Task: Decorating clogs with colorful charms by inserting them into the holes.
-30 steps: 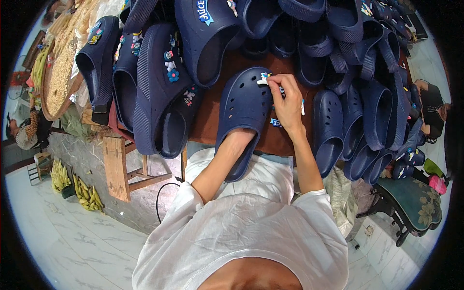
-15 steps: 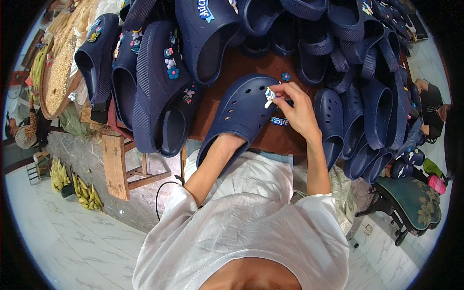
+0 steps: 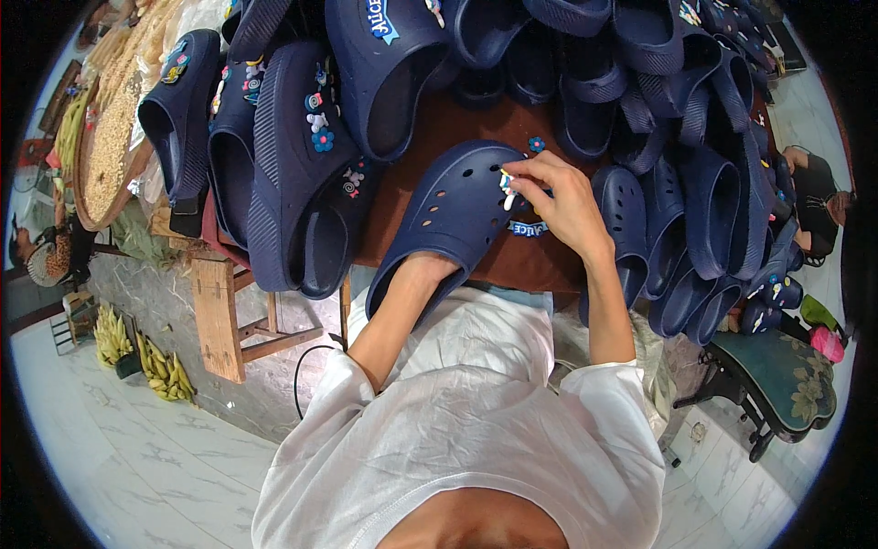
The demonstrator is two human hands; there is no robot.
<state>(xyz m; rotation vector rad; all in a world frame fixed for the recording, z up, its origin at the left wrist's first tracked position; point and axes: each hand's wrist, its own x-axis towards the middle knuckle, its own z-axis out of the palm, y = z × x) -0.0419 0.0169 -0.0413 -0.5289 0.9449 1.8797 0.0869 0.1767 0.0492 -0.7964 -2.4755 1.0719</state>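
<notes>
One clog (image 3: 466,215) covers my left hand (image 3: 431,265), whose grip I cannot tell; my right hand (image 3: 565,201) pinches one white charm (image 3: 508,192). Compared with one second ago, this charm is no longer near the clog's toe but at its right side, seemingly unfixed. Two other charms, one flower (image 3: 536,144) and one banner (image 3: 528,229), lie right of the clog

Showing brown on the table (image 3: 457,119) | lined along the left with dark-blue clogs (image 3: 285,128) bearing colourful charms (image 3: 322,139) | heaped along far side and right with other clogs (image 3: 624,206) | dotted mid-surface with a flower charm (image 3: 536,145) and, nearer, a blue banner charm (image 3: 528,229)
</notes>
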